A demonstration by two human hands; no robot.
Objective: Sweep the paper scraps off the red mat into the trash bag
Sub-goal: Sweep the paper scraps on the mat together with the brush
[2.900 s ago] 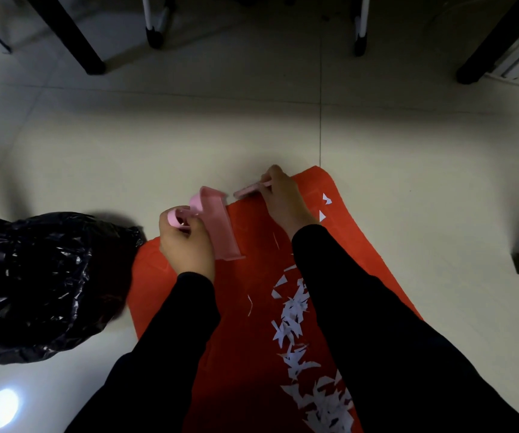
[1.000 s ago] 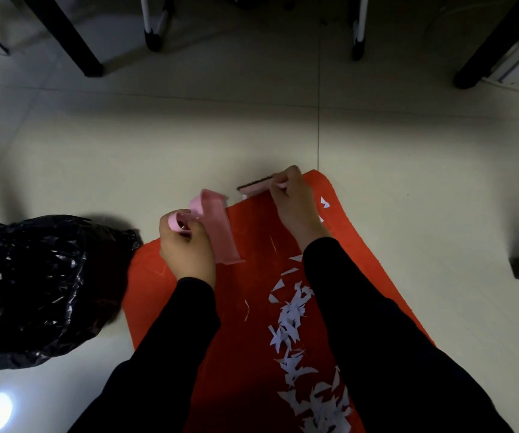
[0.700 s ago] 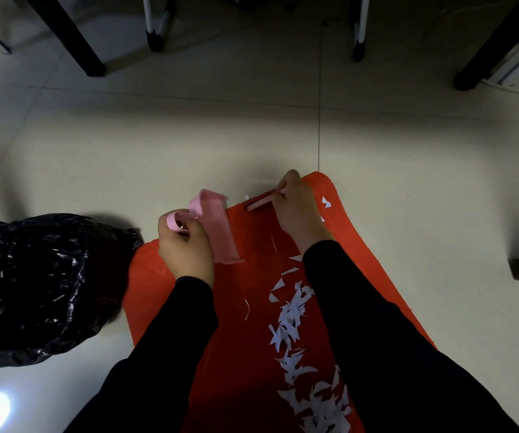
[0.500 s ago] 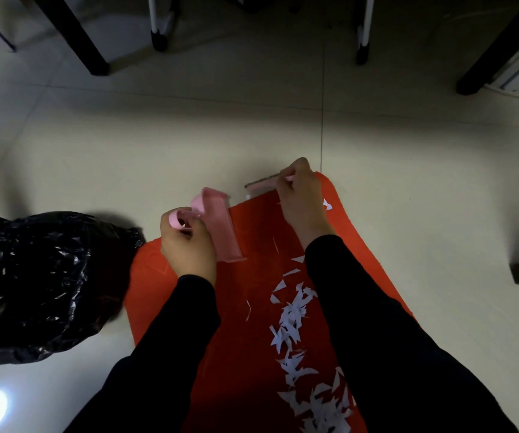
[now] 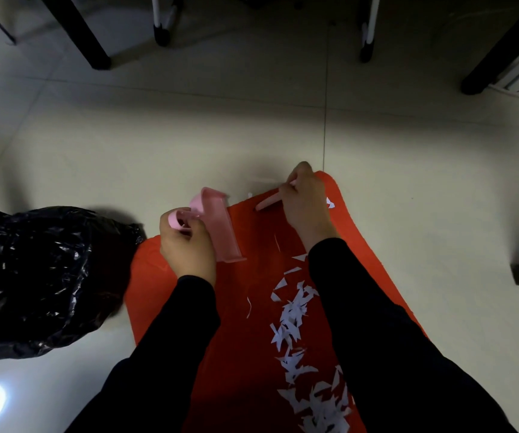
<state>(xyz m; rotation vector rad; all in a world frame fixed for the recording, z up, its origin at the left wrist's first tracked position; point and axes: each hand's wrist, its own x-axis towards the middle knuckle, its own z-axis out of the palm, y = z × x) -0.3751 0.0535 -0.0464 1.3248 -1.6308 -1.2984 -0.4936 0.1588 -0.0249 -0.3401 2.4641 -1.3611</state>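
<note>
The paper scraps (image 5: pixel 295 320) are white and angular. They lie in a loose band along the right half of the red mat (image 5: pixel 239 339), from the mat's middle toward the near edge, just beside the right sleeve. A thin sliver (image 5: pixel 248 306) lies apart to the left of the band, and a small scrap (image 5: pixel 330 203) lies beyond the right hand (image 5: pixel 308 204). The right hand is curled round a pink brush (image 5: pixel 267 203) at the mat's far edge, with the brush head pointing left and blurred. The left hand (image 5: pixel 189 251) grips the looped handle of a pink dustpan (image 5: pixel 220 226) at the mat's far left part. Contact between pan and mat cannot be determined. The black trash bag (image 5: pixel 33 276) sits on the pale tiled floor (image 5: pixel 189 135), just beside the mat's left edge.
</note>
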